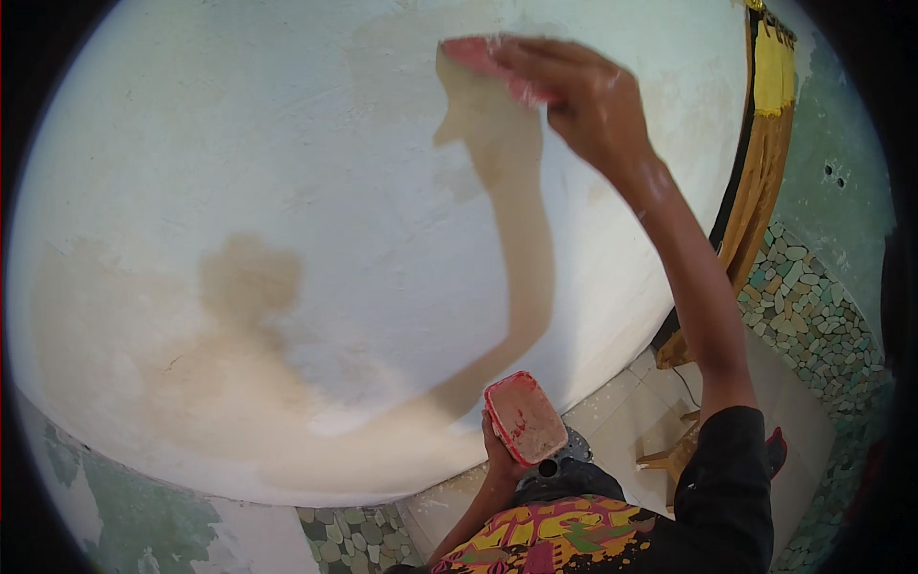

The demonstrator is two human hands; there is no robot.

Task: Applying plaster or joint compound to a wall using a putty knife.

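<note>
High on the white wall (287,143), my right hand (595,103) is closed round a flat red putty scraper (471,55). The scraper's edge lies at or very near the wall surface, and whitish smears show on my wrist. Low in front of my body, my left hand (498,453) grips the side of a red-rimmed rectangular tub (528,421). Pale putty fills the tub's inside, with a few red patches showing through. Most of the left fingers are hidden behind the tub. Shadows of my arm and head fall across the wall, over beige, patchy areas.
A wooden-edged opening with yellow cloth (773,72) borders the wall at right. Beyond are a green wall (832,143) and pebble-patterned stone (813,297). A small wooden stool (674,454) stands on the tiled floor (622,411) to my right.
</note>
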